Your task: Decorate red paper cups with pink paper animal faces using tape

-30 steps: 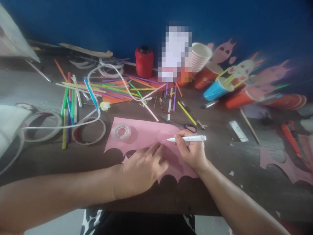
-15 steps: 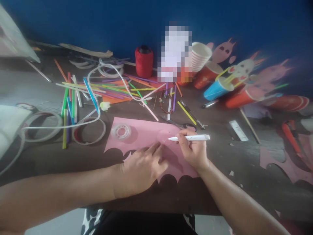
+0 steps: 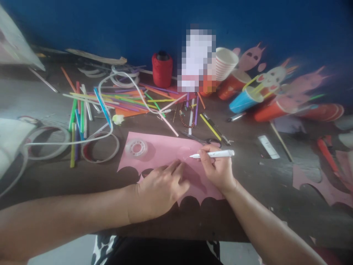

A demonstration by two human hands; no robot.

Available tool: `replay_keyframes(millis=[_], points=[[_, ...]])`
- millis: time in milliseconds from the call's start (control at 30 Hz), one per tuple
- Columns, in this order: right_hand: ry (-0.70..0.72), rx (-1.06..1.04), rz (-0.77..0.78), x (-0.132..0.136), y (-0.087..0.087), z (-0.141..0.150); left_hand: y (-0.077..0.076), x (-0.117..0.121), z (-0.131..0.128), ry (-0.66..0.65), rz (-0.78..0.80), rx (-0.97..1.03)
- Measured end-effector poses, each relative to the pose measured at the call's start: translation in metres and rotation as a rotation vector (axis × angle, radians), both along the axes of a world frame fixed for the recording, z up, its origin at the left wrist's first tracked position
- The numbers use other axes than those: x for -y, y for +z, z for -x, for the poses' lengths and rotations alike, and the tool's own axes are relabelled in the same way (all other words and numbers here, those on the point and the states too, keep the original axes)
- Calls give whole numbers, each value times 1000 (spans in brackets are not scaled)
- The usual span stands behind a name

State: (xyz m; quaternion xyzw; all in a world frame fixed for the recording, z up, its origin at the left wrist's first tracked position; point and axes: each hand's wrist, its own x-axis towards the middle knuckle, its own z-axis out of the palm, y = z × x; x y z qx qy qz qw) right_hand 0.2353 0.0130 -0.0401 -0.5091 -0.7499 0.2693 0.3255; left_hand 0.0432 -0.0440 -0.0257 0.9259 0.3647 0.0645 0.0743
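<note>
A pink sheet of paper with scalloped cuts along its near edge lies in front of me. My right hand is closed around a white marker, whose tip points left, at or just above the sheet. Pale marks show on the paper by the tip. My left hand rests on the sheet with its fingers stretched towards the tip, thumb apart. A roll of clear tape sits on the paper's left part. Beyond my right hand lie scissors, partly hidden.
Coloured sticks are strewn over the table. Tape rings and a white cable lie at left. Paper cups with cut-out animal figures, including a blue cup, stand back right. A pink paper scrap lies at right.
The marker's rear end has swung slightly left and upward, and its tip has barely shifted. Pale marks near the tip look a little different. My left hand stays in place.
</note>
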Motion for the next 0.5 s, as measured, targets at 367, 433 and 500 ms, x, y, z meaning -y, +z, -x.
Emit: replay_keyframes(millis=[367,433,500], points=[[55,46,-53,-1,-1,1,3,0,-1,18,25,-9],[50,35,-53,-1,-1,0,3,0,-1,19,26,-14],[23,0,-49,0,-2,-1,3,0,-1,14,11,-5]])
